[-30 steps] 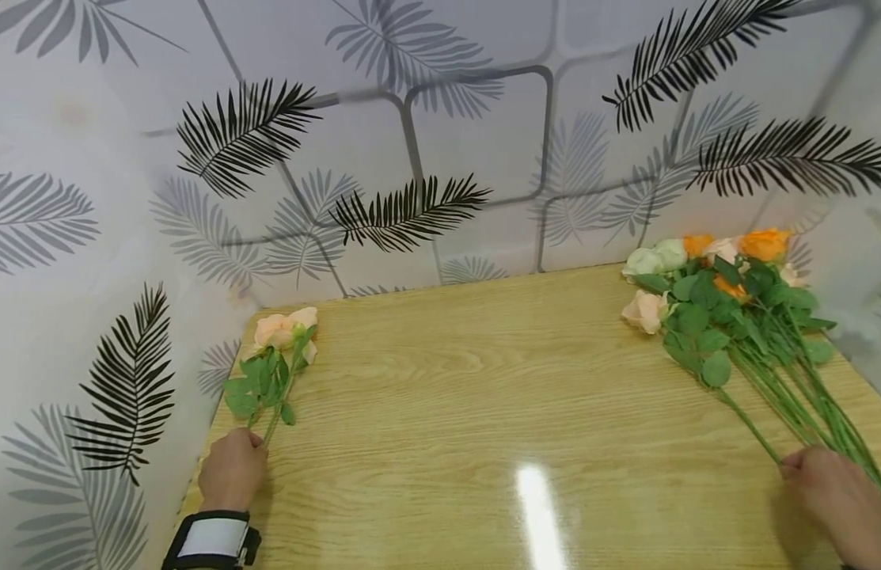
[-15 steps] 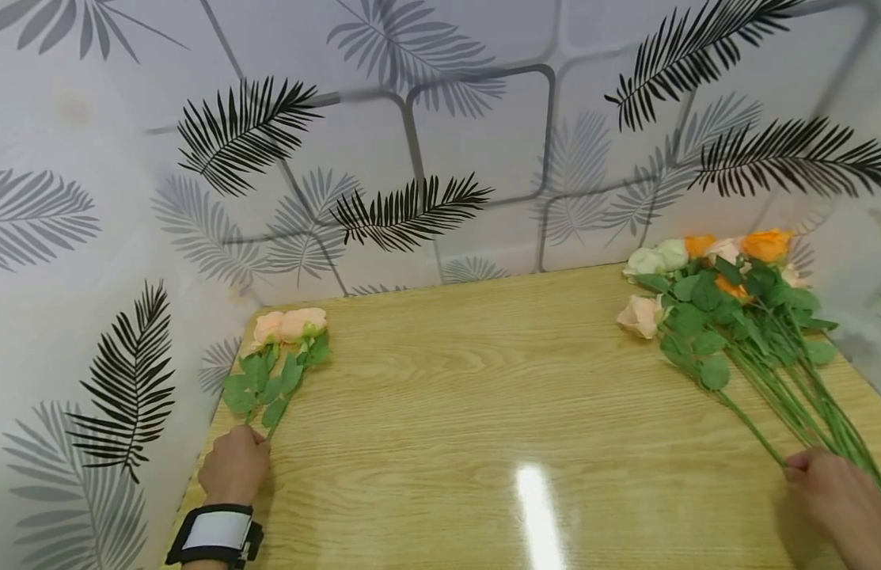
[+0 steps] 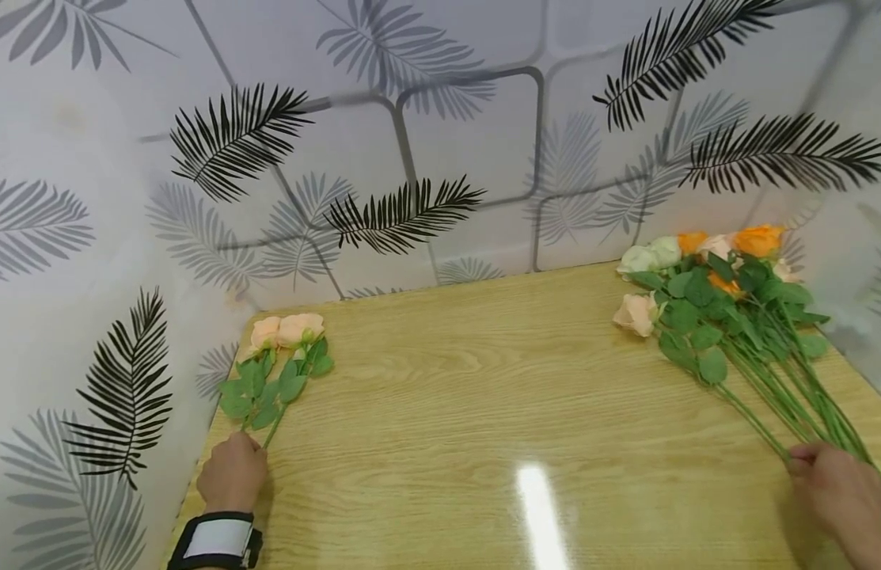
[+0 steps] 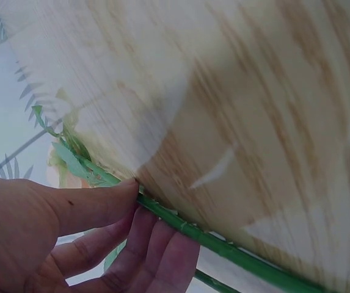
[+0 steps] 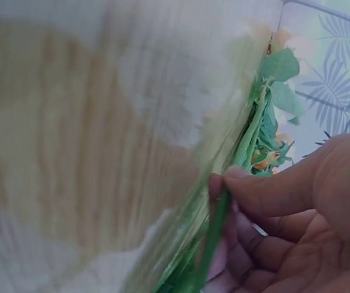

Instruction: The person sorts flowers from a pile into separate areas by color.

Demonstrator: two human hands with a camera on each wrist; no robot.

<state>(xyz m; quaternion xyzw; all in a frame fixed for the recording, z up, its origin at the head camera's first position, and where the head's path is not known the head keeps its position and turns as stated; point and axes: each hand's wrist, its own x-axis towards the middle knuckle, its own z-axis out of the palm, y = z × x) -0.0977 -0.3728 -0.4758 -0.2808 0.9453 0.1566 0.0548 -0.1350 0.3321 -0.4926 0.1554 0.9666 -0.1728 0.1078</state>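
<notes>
At the table's left side, my left hand (image 3: pixel 233 471) pinches a green rose stem (image 4: pixel 242 257) between thumb and fingers. The peach rose (image 3: pixel 301 328) above that hand lies beside another peach rose (image 3: pixel 264 333), both with green leaves. A second stem (image 4: pixel 211 282) passes behind the fingers in the left wrist view. On the right, thumb and index finger of my right hand (image 3: pixel 839 491) pinch the lower stem (image 5: pixel 214 241) of a peach rose (image 3: pixel 636 314). That rose lies along the left edge of a larger bunch. The stem ends under both hands are hidden.
The bunch holds several roses, among them an orange rose (image 3: pixel 758 240) and a white rose (image 3: pixel 666 251), their stems (image 3: pixel 803 396) fanning toward the right front. Behind the wooden table (image 3: pixel 468 412) rises a leaf-patterned wall covering (image 3: pixel 476 142).
The peach rose by my left hand has turned and shifted right, its bloom now apart from its neighbour's. The right hand's rose has tilted slightly left. Both hands keep their grip.
</notes>
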